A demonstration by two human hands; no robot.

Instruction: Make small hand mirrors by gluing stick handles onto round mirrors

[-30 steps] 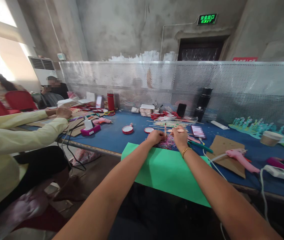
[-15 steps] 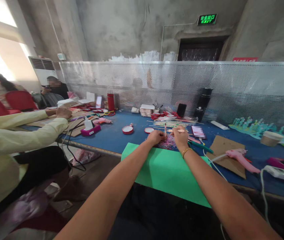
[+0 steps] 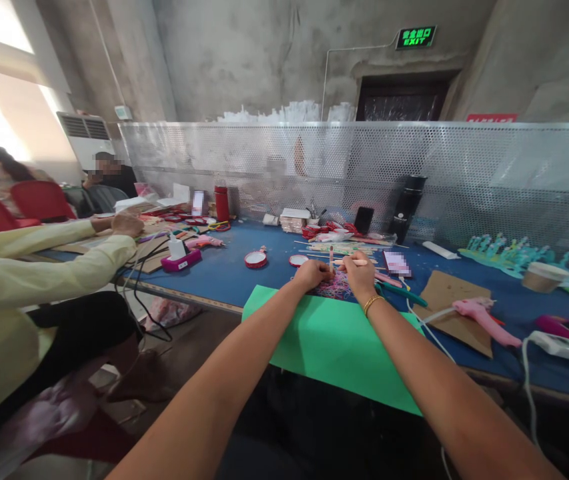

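Observation:
My left hand [image 3: 313,275] is closed in a pinch around a short, upright pinkish stick [image 3: 331,256]. Just to its right, my right hand [image 3: 360,277] grips a pale, pen-like tool [image 3: 355,262], which points left toward the upright stick. Its tip is too small to make out. Beneath both hands lies a tangle of pink and purple strands [image 3: 335,287]. A green sheet [image 3: 334,340] drapes over the table's front edge below my wrists.
Round red-rimmed lids [image 3: 255,260] and thin sticks lie beyond my hands. At right are a phone [image 3: 397,263], cardboard [image 3: 447,313], a pink glue gun [image 3: 484,320] and a paper cup [image 3: 543,277]. A black bottle [image 3: 409,210] stands behind. A co-worker in yellow sleeves [image 3: 54,267] works at left.
My right hand has shifted slightly left, bringing the pale tool closer to the upright stick. My left hand looks nearly still.

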